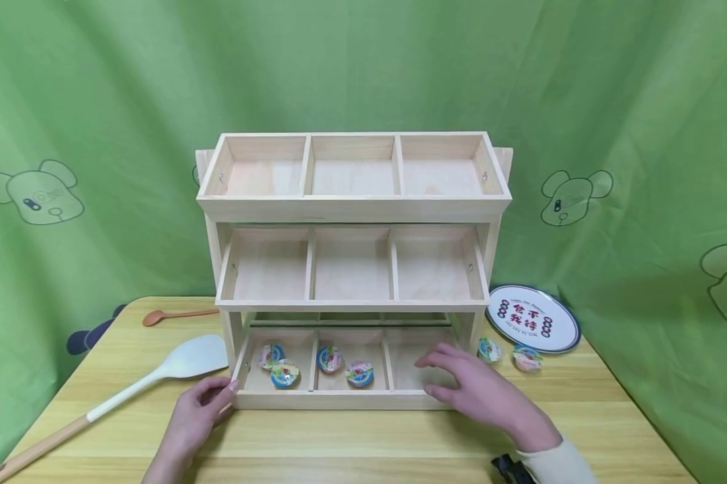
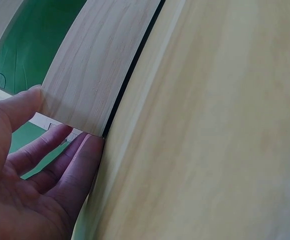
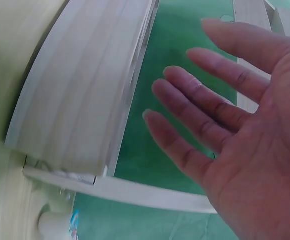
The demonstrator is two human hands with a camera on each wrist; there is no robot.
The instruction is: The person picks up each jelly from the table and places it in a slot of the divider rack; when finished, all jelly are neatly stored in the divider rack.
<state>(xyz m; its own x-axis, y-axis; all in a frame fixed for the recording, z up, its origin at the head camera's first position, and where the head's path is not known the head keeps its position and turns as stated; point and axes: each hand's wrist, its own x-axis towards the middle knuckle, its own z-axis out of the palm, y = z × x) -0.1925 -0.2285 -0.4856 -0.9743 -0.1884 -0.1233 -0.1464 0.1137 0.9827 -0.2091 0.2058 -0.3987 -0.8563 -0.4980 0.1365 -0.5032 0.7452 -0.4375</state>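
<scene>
A three-tier pale wooden rack (image 1: 354, 210) stands on the table, each tier split into three compartments. My left hand (image 1: 199, 410) holds the left front corner of the bottom tray (image 2: 92, 65), thumb on its upper edge and fingertips against its end. Over the bottom tray's right compartment hovers my right hand (image 1: 475, 386), fingers spread, palm bare in the right wrist view. Two small foil-lidded jelly cups (image 1: 285, 374) lie in the bottom left compartment. The middle one has two more, a pink one (image 1: 330, 359) and a blue-rimmed one (image 1: 359, 373).
Right of the rack, two more jelly cups, one greenish (image 1: 490, 350) and one pink (image 1: 527, 358), lie near a white oval plate (image 1: 534, 318) with red characters. At left are a white spatula (image 1: 188, 357) and a small wooden spoon (image 1: 154, 317). A green curtain (image 1: 351, 67) hangs behind.
</scene>
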